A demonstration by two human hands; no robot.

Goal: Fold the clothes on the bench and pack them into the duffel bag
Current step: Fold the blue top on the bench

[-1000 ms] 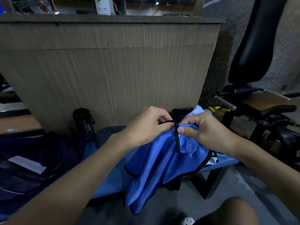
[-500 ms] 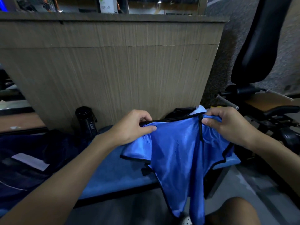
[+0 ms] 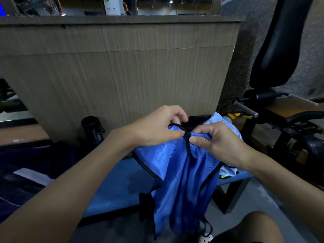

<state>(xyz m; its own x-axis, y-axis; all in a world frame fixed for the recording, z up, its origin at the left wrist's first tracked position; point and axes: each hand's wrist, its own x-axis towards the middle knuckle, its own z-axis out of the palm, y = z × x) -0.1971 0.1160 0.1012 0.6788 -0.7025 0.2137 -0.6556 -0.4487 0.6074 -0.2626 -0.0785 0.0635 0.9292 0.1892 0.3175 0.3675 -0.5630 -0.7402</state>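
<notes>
L hand point(image 3: 157, 128), R hand point(image 3: 216, 140) pinch blue vest point(image 3: 178, 174) top edge — hangs past bench point(image 3: 112, 186).

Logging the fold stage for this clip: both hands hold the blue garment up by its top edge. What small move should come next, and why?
Probably lower the blue garment flat onto the bench. The left hand and right hand pinch its black-trimmed top edge close together, and it hangs loose past the bench front.

A blue padded bench point(image 3: 114, 181) spans the lower frame. A dark duffel bag point(image 3: 26, 172) lies at its left end and crumpled clothes point(image 3: 226, 127) at its right.
</notes>
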